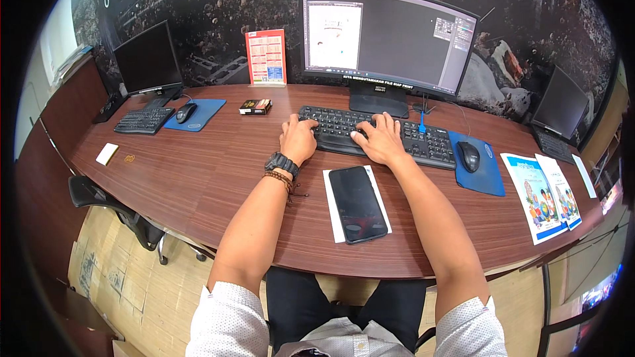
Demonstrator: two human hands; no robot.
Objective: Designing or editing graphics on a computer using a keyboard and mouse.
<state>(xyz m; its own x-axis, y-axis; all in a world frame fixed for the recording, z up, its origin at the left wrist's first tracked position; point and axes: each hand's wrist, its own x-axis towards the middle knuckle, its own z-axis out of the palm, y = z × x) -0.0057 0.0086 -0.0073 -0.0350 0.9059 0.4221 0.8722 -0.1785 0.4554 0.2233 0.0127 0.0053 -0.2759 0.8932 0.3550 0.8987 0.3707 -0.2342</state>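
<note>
- The long black keyboard (340, 133) is lying at twelve o'clock from the phone (358, 203).
- Left hand (299, 139) and right hand (381, 139) are touching its pale-marked keys, loosely open.

Left hand (299, 140) and right hand (381, 140) touch the keyboard (338, 125).

bright, even light fills the scene, and shadows on the desk (192, 178) are soft. the lit far screen (403, 33) glows; the phone (358, 201) carries faint reflections on its dark glass. the keyboard (336, 125) looks sharp. toward the left and right rims, straight edges bow strongly, detail softens, and black corners frame the round view.
</note>
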